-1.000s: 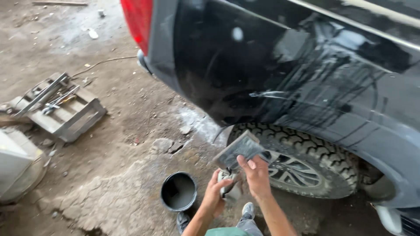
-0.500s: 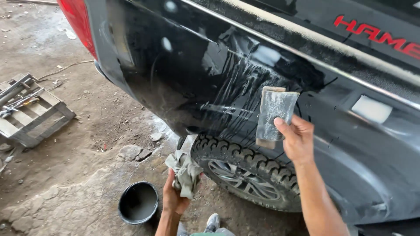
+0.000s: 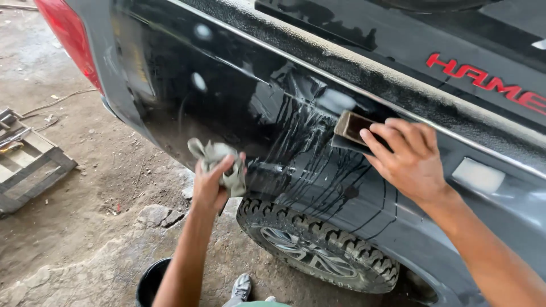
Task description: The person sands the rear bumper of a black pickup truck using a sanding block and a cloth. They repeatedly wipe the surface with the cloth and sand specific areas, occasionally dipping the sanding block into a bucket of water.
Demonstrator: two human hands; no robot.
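Observation:
My right hand presses a flat rectangular sanding block against the wet black side panel of a vehicle, just under a bright trim line. Water streaks run down the panel below the block. My left hand grips a crumpled grey rag and holds it up near the panel, left of the block and above the rear tyre.
A black bucket stands on the dirt floor by my shoe. A wooden pallet frame with tools lies at the left. The red tail light marks the vehicle's rear corner. Stones lie near the tyre.
My right hand has carried the block up from near the bucket and laid it flat on the panel. My left hand has lifted the rag from tyre height up beside the panel.

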